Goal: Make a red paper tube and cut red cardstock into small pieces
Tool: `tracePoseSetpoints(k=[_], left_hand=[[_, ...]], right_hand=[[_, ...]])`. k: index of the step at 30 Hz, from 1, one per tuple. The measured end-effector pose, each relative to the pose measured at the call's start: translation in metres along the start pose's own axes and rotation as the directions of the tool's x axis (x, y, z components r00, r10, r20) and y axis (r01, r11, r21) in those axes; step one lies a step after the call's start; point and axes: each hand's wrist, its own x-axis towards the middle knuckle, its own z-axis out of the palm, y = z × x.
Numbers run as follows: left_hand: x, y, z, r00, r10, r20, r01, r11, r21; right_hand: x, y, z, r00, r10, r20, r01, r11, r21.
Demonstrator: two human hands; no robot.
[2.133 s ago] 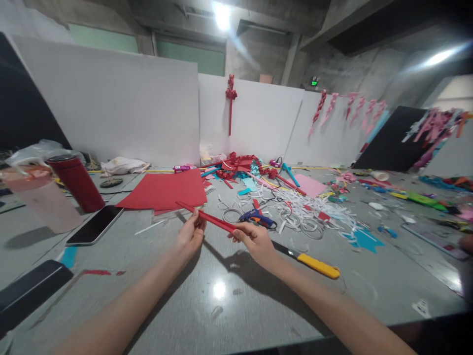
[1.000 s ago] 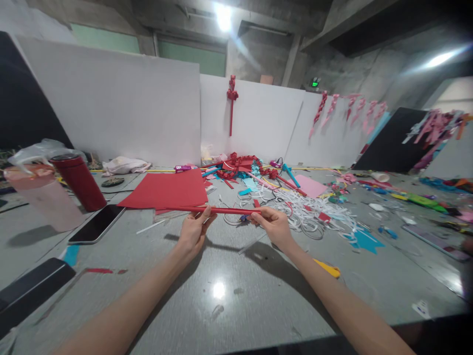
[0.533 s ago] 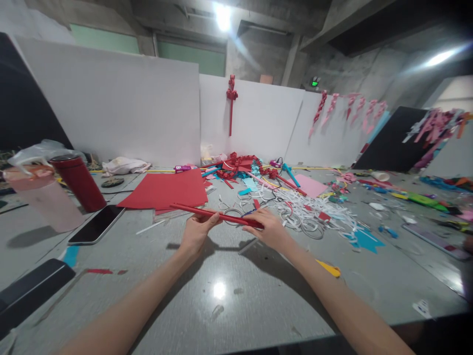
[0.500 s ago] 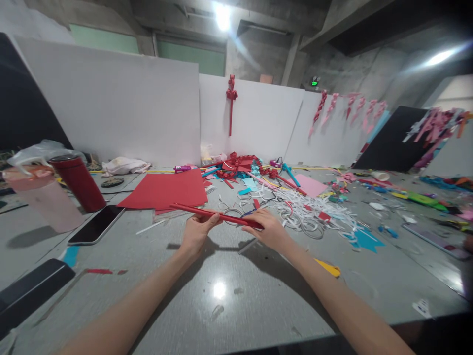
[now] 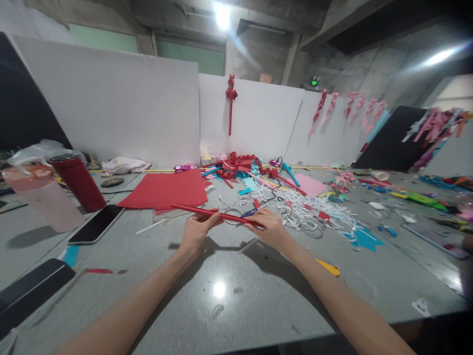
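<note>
A thin red paper tube [image 5: 232, 217] is held in the air above the table, tilted slightly down to the right. My left hand [image 5: 197, 229] is closed around its middle part, with the thumb on top. The tube's right end lies in the fingers of my right hand [image 5: 269, 228], which are closed on it and partly hide it. Behind my left hand lies a stack of red paper sheets [image 5: 166, 190]. Just beyond my right hand are paper scraps [image 5: 306, 209] and rings of wire or strip [image 5: 312, 228] on the table.
To the left stand a red tumbler [image 5: 79, 182] and a pink bottle [image 5: 42, 199], beside a phone [image 5: 96, 226]. A black case [image 5: 33, 291] sits nearer. At right are a yellow piece [image 5: 328, 267] and blue paper [image 5: 365, 240]. White boards [image 5: 251, 113] rise behind.
The red tube has turned slightly in my fingers, and its left end is a little lower. My right fingers have shifted a little on its right end. Both hands stay in nearly the same place.
</note>
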Motion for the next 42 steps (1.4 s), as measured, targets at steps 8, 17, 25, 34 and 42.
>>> tracePoseSetpoints(k=[8, 17, 25, 34, 42], left_hand=[[0.008, 0.011, -0.003, 0.994, 0.092, -0.051, -0.093, 0.996, 0.002], [0.01, 0.018, -0.005, 0.99, 0.124, -0.063, -0.125, 0.992, -0.002], [0.013, 0.026, -0.007, 0.979, 0.182, -0.088, -0.187, 0.98, -0.061], [0.019, 0.026, -0.014, 0.974, 0.217, -0.072, -0.22, 0.975, -0.04], [0.019, 0.031, -0.012, 0.963, 0.249, -0.105, -0.252, 0.967, -0.022]], right_hand=[[0.004, 0.005, -0.013, 1.0, -0.011, -0.025, 0.011, 1.0, 0.002], [0.003, 0.017, -0.026, 1.0, 0.012, 0.014, -0.011, 1.0, -0.024], [0.004, 0.025, -0.035, 1.0, 0.012, 0.007, -0.012, 0.999, -0.033], [0.001, 0.033, -0.041, 0.999, 0.052, 0.01, -0.051, 0.998, -0.046], [-0.001, 0.04, -0.042, 0.998, 0.057, -0.012, -0.057, 0.998, -0.026]])
